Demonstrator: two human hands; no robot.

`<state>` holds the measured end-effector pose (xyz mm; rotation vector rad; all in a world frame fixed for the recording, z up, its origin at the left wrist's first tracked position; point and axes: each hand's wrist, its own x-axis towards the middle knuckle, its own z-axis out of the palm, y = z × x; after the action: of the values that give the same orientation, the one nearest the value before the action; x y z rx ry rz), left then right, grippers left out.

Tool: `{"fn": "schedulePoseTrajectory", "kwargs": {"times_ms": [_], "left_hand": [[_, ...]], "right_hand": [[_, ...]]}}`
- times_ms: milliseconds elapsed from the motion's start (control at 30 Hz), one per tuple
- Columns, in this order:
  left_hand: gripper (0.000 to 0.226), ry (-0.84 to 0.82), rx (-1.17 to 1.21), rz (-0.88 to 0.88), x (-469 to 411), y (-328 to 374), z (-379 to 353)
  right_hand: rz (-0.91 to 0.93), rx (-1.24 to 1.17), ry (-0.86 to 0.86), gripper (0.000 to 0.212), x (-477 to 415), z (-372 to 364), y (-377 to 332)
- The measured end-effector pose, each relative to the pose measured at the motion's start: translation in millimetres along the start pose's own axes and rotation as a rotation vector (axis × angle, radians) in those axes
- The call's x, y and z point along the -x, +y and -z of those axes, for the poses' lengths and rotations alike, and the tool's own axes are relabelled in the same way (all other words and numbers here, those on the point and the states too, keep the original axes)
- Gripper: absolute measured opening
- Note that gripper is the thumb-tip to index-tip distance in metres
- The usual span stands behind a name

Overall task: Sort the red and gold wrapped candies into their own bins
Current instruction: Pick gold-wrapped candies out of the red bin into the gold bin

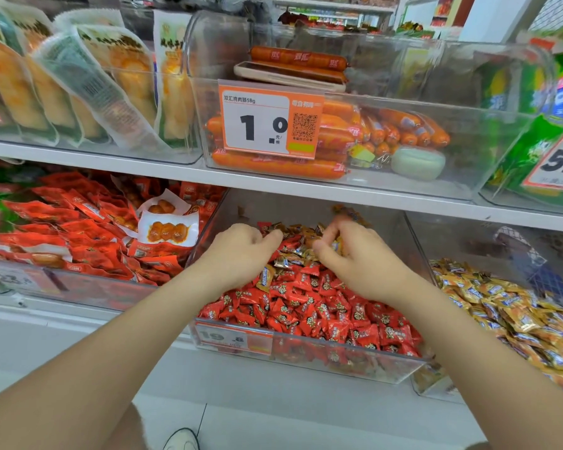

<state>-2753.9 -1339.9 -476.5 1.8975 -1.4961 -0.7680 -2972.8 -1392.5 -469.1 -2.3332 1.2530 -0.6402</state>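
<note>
A clear middle bin (309,360) is full of red wrapped candies (306,306), with gold wrapped candies (293,256) mixed in at its back. The bin to the right (418,251) holds a heap of gold candies (501,306). Both of my hands reach into the back of the middle bin. My left hand (241,251) has its fingers curled, their tips in the mixed pile; what they hold is hidden. My right hand (358,258) has its fingers curled and pinches a gold candy (338,245). One more gold candy (266,278) lies just under my left hand.
A bin of red snack packets (78,238) stands to the left. The shelf board (273,185) hangs close over the bins and carries a sausage bin (355,134) with an orange price tag (268,121). My shoe (182,440) shows on the floor below.
</note>
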Motion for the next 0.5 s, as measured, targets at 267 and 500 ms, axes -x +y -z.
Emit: {"fn": "schedulePoseTrajectory", "kwargs": {"times_ms": [267,500], "left_hand": [[0.044,-0.107,-0.566,-0.131,-1,-12,-2],[0.024,-0.126,-0.506,-0.205,-3,-7,-5]], "right_hand": [[-0.077,0.143,0.124,0.018,-14,6,8],[-0.088,0.323,0.068,0.021,-20,-4,1]]}}
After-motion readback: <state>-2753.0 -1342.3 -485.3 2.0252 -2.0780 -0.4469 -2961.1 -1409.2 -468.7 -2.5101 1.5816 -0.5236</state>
